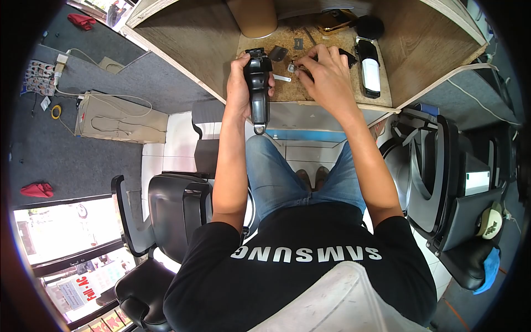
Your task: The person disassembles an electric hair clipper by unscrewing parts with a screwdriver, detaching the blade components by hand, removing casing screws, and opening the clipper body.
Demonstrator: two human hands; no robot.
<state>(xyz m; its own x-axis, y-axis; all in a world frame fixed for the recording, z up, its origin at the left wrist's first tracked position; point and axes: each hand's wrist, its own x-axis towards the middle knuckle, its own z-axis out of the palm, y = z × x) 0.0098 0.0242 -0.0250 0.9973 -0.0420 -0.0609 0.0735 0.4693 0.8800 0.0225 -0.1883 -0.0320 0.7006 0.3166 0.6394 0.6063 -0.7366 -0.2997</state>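
My left hand (239, 86) is wrapped round a black hair clipper (258, 88), which I hold upright with its head toward the shelf and its hanging loop toward me. Over the shelf board, my right hand (327, 77) has its fingers bent and the fingertips drawn together by a small metal piece (291, 67); what they pinch is too small to tell. A narrow white strip (282, 78) lies between the hands. Behind it are a dark flat plate (278, 53) and a small grey piece (298, 43).
A black-and-white device (370, 72) lies right of my right hand. A brown cylinder (252, 16) and a round black object (369, 26) stand farther back. Wooden side walls enclose the shelf. Black chairs (177, 213) flank me, and a cardboard box (120, 117) is at left.
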